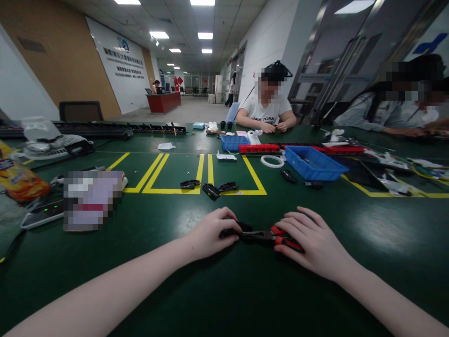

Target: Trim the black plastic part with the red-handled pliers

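Observation:
My right hand (310,241) is closed around the red and black handles of a pair of pliers (261,236), whose jaws point left. Between the fingers of my left hand (213,234) is a small black plastic part (228,231), partly hidden by them. The plier tips meet this part at its right end; whether they grip it I cannot tell. Beyond my hands lie similar black parts: one (190,184) to the left, and two close together, a tilted one (211,190) and a flatter one (228,186).
Yellow tape lines (171,191) mark the green table (224,299). At the right stand a blue bin (314,164) and a white tape ring (272,161). A phone (44,214) and snack bag (19,173) lie left. A person (265,112) sits opposite; others sit far right.

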The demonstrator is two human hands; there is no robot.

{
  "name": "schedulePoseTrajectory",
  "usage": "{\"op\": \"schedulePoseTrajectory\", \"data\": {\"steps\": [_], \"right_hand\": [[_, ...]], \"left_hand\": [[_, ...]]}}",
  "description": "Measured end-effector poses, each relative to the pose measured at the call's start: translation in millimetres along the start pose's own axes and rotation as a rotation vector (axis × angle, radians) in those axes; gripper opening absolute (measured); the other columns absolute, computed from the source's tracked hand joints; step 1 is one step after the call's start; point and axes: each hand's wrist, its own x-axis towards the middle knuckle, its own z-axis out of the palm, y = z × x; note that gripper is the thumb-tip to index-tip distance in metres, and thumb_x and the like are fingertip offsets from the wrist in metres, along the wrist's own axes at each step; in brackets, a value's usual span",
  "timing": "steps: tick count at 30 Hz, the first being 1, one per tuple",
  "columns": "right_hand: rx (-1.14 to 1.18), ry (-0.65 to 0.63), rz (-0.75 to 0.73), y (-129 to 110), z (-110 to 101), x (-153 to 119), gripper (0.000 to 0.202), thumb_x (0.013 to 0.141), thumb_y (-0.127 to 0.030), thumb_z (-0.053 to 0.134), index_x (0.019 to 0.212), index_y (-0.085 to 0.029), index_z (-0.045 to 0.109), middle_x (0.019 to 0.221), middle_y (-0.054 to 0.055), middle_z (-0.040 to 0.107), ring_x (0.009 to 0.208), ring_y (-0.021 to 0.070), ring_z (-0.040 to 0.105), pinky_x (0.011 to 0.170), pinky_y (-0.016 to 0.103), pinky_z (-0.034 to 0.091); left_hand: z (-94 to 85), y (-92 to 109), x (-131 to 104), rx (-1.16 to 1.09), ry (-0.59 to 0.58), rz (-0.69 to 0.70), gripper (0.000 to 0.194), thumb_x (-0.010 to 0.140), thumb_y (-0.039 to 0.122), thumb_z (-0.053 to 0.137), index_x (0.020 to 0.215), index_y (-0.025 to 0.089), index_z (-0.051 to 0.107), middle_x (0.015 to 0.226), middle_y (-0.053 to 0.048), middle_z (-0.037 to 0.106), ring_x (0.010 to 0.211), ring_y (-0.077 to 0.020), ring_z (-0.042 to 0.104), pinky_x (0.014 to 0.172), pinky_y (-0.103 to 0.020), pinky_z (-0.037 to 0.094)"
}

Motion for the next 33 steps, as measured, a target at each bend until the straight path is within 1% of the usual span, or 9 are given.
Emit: {"op": "schedulePoseTrajectory", "data": {"steps": [5,11,16,20,27,33], "right_hand": [[-0.009,0.003,-0.022,0.1,-4.7,4.1,0.031,0.098,-0.045,0.052,0.109,-0.018,0.065,0.099,0.008,0.074,0.098,0.0255,0.067,0.102,0.047,0.041],[-0.032,0.026,-0.036,0.5,-7.7,6.3,0.032,0.099,-0.045,0.052,0.11,-0.016,0.063,0.098,0.009,0.074,0.096,0.026,0.068,0.099,0.048,0.042],[-0.027,0.014,-0.017,0.3,-7.2,5.5,0.031,0.099,-0.044,0.052,0.111,-0.017,0.06,0.098,0.009,0.074,0.094,0.026,0.068,0.098,0.049,0.043],[-0.012,0.008,0.002,-0.3,-7.1,5.7,0.031,0.1,-0.045,0.051,0.111,-0.018,0.059,0.096,0.009,0.074,0.091,0.0257,0.068,0.097,0.048,0.044],[0.078,-0.057,0.054,-0.5,-2.4,1.4,0.031,0.096,-0.045,0.056,0.115,-0.021,0.061,0.101,0.009,0.075,0.091,0.0266,0.069,0.098,0.051,0.043],[0.081,-0.05,0.058,1.8,0.1,-1.1,0.035,0.095,-0.045,0.057,0.116,-0.018,0.061,0.104,0.012,0.074,0.094,0.0277,0.068,0.094,0.048,0.046]], "left_hand": [[0.5,-1.6,0.1,0.016,-0.001,0.003,0.019,0.092,0.018,0.066,0.111,0.019,0.069,0.12,-0.008,0.06,0.108,-0.0217,0.061,0.096,-0.04,0.054],[-0.9,1.0,0.3,0.059,-0.028,-0.019,0.02,0.092,0.022,0.066,0.112,0.019,0.068,0.117,-0.008,0.062,0.106,-0.0232,0.06,0.093,-0.041,0.054],[-3.7,4.3,-0.6,0.074,-0.04,-0.025,0.023,0.092,0.024,0.066,0.114,0.02,0.067,0.117,-0.007,0.063,0.107,-0.0236,0.06,0.093,-0.041,0.054],[-5.2,5.5,-0.7,0.082,-0.059,-0.041,0.022,0.093,0.024,0.065,0.114,0.02,0.068,0.118,-0.007,0.062,0.107,-0.0238,0.059,0.092,-0.041,0.054],[-4.3,2.4,-1.7,0.093,-0.053,-0.013,0.021,0.094,0.025,0.064,0.114,0.021,0.069,0.118,-0.007,0.062,0.107,-0.0234,0.058,0.092,-0.041,0.053],[-3.9,1.4,-2.3,0.086,-0.033,0.0,0.019,0.094,0.022,0.065,0.112,0.022,0.071,0.115,-0.006,0.062,0.106,-0.0226,0.059,0.092,-0.039,0.052]]}}
